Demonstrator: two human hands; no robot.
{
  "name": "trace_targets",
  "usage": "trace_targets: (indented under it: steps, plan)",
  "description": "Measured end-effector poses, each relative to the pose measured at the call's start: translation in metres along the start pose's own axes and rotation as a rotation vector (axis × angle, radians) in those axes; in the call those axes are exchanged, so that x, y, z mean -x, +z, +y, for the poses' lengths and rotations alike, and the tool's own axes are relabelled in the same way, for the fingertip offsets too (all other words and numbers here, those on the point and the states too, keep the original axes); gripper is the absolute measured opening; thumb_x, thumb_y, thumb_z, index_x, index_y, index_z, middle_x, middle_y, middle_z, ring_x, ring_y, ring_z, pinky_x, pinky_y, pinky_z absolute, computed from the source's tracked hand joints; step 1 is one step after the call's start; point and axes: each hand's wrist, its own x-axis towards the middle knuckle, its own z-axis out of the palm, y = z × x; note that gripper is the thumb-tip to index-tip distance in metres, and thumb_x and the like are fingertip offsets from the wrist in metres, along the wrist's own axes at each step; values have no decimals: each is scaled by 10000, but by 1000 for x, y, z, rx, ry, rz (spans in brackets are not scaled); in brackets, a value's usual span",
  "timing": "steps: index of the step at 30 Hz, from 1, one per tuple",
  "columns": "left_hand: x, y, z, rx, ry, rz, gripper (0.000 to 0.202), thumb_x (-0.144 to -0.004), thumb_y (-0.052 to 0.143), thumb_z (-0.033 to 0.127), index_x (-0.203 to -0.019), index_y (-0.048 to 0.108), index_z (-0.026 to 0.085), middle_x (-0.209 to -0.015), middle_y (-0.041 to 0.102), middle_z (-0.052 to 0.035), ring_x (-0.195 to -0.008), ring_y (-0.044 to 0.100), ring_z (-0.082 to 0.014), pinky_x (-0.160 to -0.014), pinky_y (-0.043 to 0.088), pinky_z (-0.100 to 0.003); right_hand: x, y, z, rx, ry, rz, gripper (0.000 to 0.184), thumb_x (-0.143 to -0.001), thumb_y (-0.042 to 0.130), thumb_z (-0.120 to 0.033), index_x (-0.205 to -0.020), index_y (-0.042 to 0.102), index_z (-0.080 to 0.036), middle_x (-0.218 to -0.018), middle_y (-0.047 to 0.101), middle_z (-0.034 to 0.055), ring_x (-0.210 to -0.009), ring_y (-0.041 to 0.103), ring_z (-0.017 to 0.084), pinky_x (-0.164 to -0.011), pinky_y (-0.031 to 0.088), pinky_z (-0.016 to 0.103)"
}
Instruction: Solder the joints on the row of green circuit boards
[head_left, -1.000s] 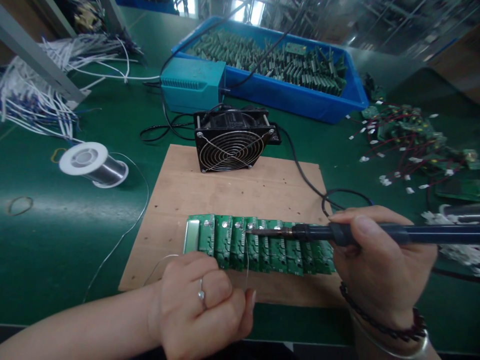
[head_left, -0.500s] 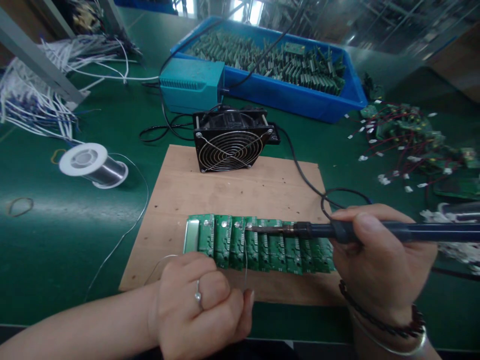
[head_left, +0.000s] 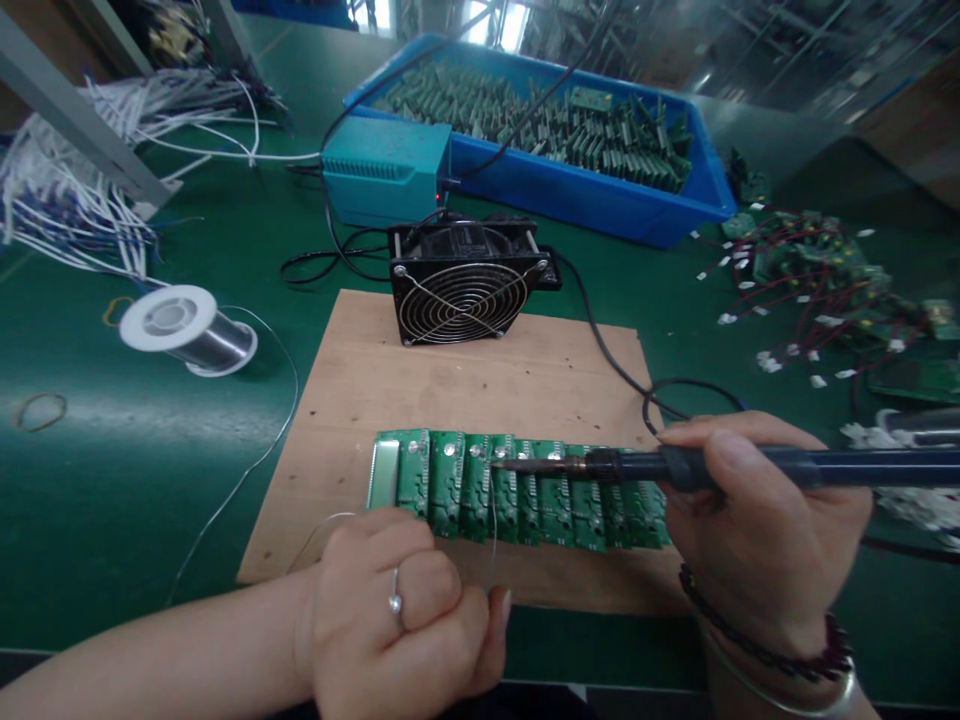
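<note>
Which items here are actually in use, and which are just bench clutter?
In use: soldering iron in right hand; solder wire in left hand; row of circuit boards; wooden board; fan; solder spool.
Lying about: blue bin; white wires; wired boards; rubber band.

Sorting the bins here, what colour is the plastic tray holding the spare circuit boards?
Blue plastic tray, clearest in the head view.
</note>
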Motion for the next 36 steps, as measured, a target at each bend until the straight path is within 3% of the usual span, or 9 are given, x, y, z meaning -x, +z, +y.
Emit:
trace_targets:
  steps: [4, 12, 19, 24, 29, 33, 36]
  plan:
    - [2, 1, 1, -10, -36, -22, 133, -796, 676, 132, -765, 553, 173, -521, 491, 66, -463, 420, -90, -425, 338, -285, -2, 0, -1, -15, 23, 31, 192, -810, 637, -259, -640, 667, -178, -498, 533, -30, -367, 401, 68, -323, 280, 184]
    - [-2, 1, -1, 8, -13, -52, 127, -816, 642, 116, -747, 551, 172, -529, 477, 60, -469, 401, -95, -438, 327, -288, 3, -3, 0, 49, 19, -29, 177, -835, 627, -256, -677, 680, -200, -544, 568, -22, -410, 421, 78, -358, 301, 193]
    - [1, 1, 4, 22, -3, 44, 115, -819, 609, 108, -728, 557, 157, -494, 460, 60, -466, 375, -96, -406, 303, -296, 3, -5, 1, 54, 6, -8, 172, -828, 568, -136, -685, 649, -187, -496, 504, -21, -373, 402, 97, -333, 276, 216]
    - [1, 2, 6, 19, -73, 10, 154, -774, 675, 118, -716, 544, 175, -518, 474, 65, -462, 406, -95, -413, 333, -300, 2, -3, -3, 24, 9, -14, 176, -824, 604, -212, -660, 664, -195, -500, 538, -16, -380, 425, 97, -336, 293, 209]
    - [-2, 1, 2, 48, -9, 17, 167, -834, 609, 106, -685, 554, 159, -497, 449, 52, -468, 381, -94, -411, 308, -297, 3, -1, -6, 14, 39, -14, 167, -803, 626, -227, -647, 675, -194, -514, 568, -10, -376, 438, 95, -329, 308, 201]
    - [-3, 2, 0, 56, -22, -42, 170, -850, 603, 126, -686, 575, 162, -509, 461, 45, -483, 373, -106, -422, 316, -294, 5, -1, -7, 42, 47, -27, 160, -809, 631, -229, -661, 680, -196, -520, 573, -15, -380, 437, 85, -332, 304, 190]
    - [-2, 8, -1, 60, -25, 22, 173, -857, 585, 135, -689, 560, 168, -506, 428, 52, -471, 346, -108, -409, 292, -298, 5, -2, -8, 46, 56, -23, 176, -816, 638, -268, -661, 681, -200, -516, 567, -20, -388, 431, 80, -337, 296, 190]
